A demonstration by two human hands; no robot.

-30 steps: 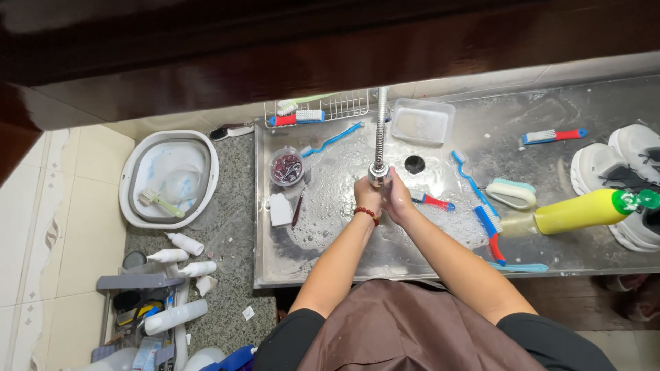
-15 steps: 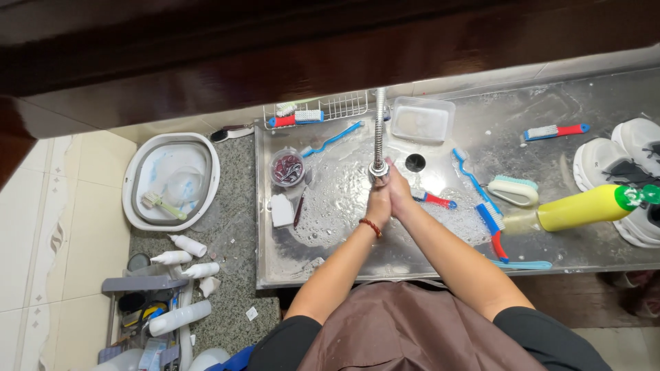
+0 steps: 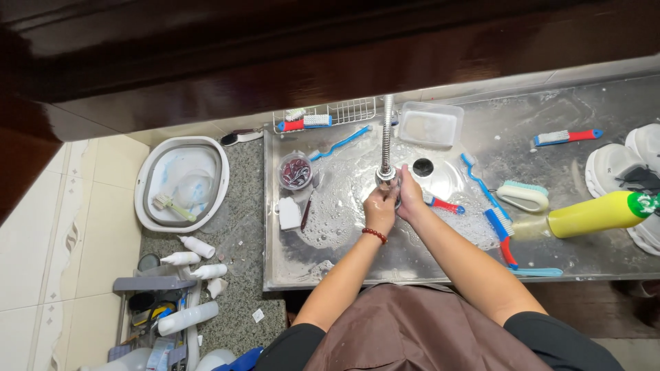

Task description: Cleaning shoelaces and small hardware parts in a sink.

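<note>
Both my hands meet under the head of the metal faucet (image 3: 386,148) over the wet steel sink (image 3: 323,227). My left hand (image 3: 379,208), with a red bead bracelet on its wrist, presses against my right hand (image 3: 411,197); the fingers are folded together, and I cannot see anything held between them. The round drain (image 3: 423,167) lies just behind them. A red and blue brush (image 3: 444,204) rests right beside my right hand.
On the counter right of the sink lie several brushes (image 3: 500,230), a yellow bottle (image 3: 597,214), and white shoes (image 3: 622,168). A clear box (image 3: 430,124), wire rack (image 3: 344,110) and a small cup (image 3: 296,171) sit at the back. A grey basin (image 3: 180,182) and white bottles (image 3: 185,257) stand on the floor left.
My hands stay together under the faucet, shifting only slightly as they rub. Nothing else has moved.
</note>
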